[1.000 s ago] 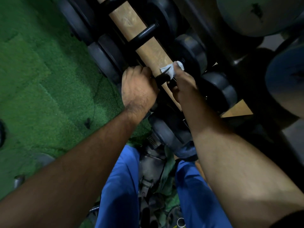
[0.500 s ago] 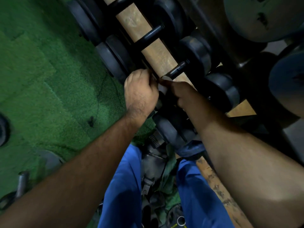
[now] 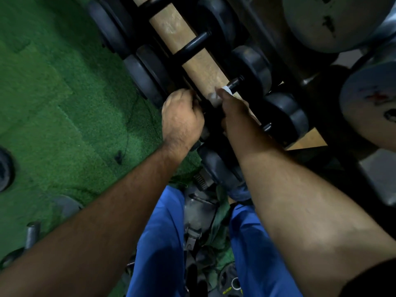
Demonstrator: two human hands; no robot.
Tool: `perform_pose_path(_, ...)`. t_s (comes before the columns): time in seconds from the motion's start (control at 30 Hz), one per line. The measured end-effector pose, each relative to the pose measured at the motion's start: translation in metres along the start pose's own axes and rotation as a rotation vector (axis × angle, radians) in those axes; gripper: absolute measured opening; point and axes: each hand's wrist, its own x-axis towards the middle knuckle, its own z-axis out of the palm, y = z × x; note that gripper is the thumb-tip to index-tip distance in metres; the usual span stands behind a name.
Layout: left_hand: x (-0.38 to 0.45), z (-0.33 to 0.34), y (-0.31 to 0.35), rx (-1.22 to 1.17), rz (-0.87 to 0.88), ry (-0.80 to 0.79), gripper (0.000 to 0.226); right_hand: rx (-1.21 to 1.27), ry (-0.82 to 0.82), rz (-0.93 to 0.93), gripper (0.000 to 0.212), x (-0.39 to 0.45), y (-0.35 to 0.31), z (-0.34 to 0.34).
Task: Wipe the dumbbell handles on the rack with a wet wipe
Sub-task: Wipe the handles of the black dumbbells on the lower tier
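I'm looking straight down over my two bare forearms at the long wooden dumbbell rack [image 3: 201, 63], a tan plank running diagonally from the top centre down to the right. Black round-headed dumbbells lie across it in a row. The nearest clear one up the rack shows its black metal handle [image 3: 196, 42] crossing the plank, with a dark rubber head on each side.

My left hand [image 3: 182, 118] is curled into a fist at the near edge of the plank, knuckles up, fingers wrapped round something dark at the end of a dumbbell; I can't make out exactly what part it grips, it's in shadow. My right hand [image 3: 232, 108] reaches in just beside it, fingers closed on the white wet wipe [image 3: 216, 98], which is bunched up and pressed against the black handle of the dumbbell being cleaned [image 3: 234, 83]. A short stretch of that handle pokes out beyond the wipe, toward its right-hand head [image 3: 254, 69]. The two hands are near each other but not touching.

Left of the rack lies green artificial turf [image 3: 53, 93]. Large grey weight plates [image 3: 334, 20] stand at the upper right. Below my arms I see my blue trousers [image 3: 159, 243], with dark gear lying between the legs, too dim to identify.
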Motion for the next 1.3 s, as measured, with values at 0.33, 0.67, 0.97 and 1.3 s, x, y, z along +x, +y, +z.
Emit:
perform_pose_path(0.33, 0.008, 0.012, 0.013, 0.153, 0.091, -0.012, 0.023, -0.057, -0.033, -0.143, 0.029, 0.006, -0.008, -0.014)
perform_pose_path(0.67, 0.007, -0.004, 0.019, 0.059, 0.051, -0.109, 0.035, -0.007, -0.066, 0.006, 0.026, -0.022, 0.009, -0.017)
perform_pose_path(0.97, 0.007, -0.049, 0.037, -0.005, -0.049, -0.038, 0.034, -0.172, -0.173, -0.41, 0.024, -0.06, -0.021, -0.008)
perform_pose_path(1.3, 0.073, -0.073, 0.002, 0.079, 0.018, 0.084, 0.03, -0.627, -0.192, -0.797, 0.029, -0.036, -0.059, 0.054)
